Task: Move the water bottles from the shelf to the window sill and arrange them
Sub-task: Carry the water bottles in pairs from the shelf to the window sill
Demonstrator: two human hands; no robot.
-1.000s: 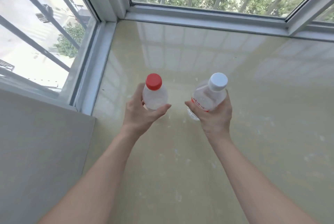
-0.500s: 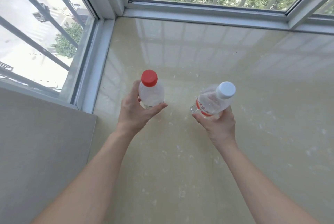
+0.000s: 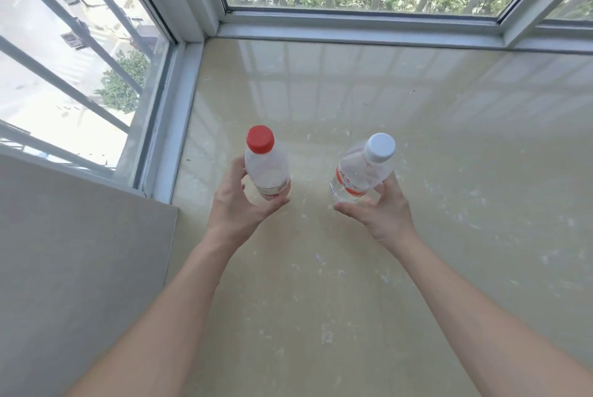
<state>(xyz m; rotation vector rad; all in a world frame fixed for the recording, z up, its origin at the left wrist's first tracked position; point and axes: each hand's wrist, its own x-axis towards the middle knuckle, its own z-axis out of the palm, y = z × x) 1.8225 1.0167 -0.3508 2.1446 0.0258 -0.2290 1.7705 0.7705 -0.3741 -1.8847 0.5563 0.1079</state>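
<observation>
Hands (image 3: 237, 210) (image 3: 382, 213) around bottles (image 3: 266, 169) (image 3: 359, 172), seemingly touching sill (image 3: 449, 156).

Bottle in my left hand (image 3: 237, 204): clear, red cap (image 3: 260, 139), pale label with a red edge low down.
Bottle in my right hand (image 3: 380, 212): clear, white cap (image 3: 380, 147), red-orange band with white marks.
Sill (image 3: 417, 140): glossy cream-beige, flecked with whitish specks, pale reflected grid near the far edge.
Frame (image 3: 353, 33): white-grey.
Wall (image 3: 64, 252) at the sill's left edge: plain light grey.
</observation>
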